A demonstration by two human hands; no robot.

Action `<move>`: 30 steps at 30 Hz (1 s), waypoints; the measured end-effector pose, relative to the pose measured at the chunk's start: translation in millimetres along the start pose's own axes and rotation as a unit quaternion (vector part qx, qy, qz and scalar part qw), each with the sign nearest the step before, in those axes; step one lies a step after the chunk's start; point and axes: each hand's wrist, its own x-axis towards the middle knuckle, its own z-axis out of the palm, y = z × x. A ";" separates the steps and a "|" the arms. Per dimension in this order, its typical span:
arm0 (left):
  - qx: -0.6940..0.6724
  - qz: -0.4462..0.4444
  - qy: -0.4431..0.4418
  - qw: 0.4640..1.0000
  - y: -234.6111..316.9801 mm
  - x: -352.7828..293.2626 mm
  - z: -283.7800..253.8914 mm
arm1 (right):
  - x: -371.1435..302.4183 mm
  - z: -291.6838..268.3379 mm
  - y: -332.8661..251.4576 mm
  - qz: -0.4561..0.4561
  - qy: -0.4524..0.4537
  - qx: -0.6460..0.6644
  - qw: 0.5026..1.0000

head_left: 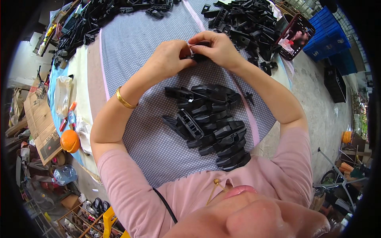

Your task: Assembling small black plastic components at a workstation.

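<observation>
My left hand (171, 58) and my right hand (220, 50) meet above the far part of a grey dotted cloth (143, 35). Between their fingertips sits a small black plastic part (199, 58), mostly hidden by the fingers. Both hands are closed, thumbs and forefingers pinching it. Nearer to me, between my forearms, lies a heap of similar black plastic parts (214, 127), several of them lined up in overlapping rows. Beyond my right hand is a larger loose pile of black parts (242, 31).
More black parts (91, 20) are piled at the far left. A phone (294, 37) with a lit screen stands at the right edge, near blue crates (326, 35) and a black crate (335, 83). At left are an orange round object (70, 141) and cardboard (41, 119).
</observation>
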 end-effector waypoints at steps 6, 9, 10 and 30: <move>-0.039 -0.067 -0.019 0.997 1.3 0.4 -1.6 | -4.9 5.5 -4.6 -0.067 -0.011 -0.062 0.996; -0.038 -0.084 -0.016 0.996 -0.6 2.0 -2.9 | -7.5 8.8 -11.4 -0.084 0.042 -0.090 0.991; -0.033 -0.098 -0.025 0.994 -2.1 3.1 -4.1 | -8.4 9.6 -11.8 -0.078 0.050 -0.065 0.994; 0.033 -0.056 -0.040 0.997 -5.7 2.5 -18.7 | -9.3 -22.1 -22.8 -0.123 -0.047 -0.355 0.926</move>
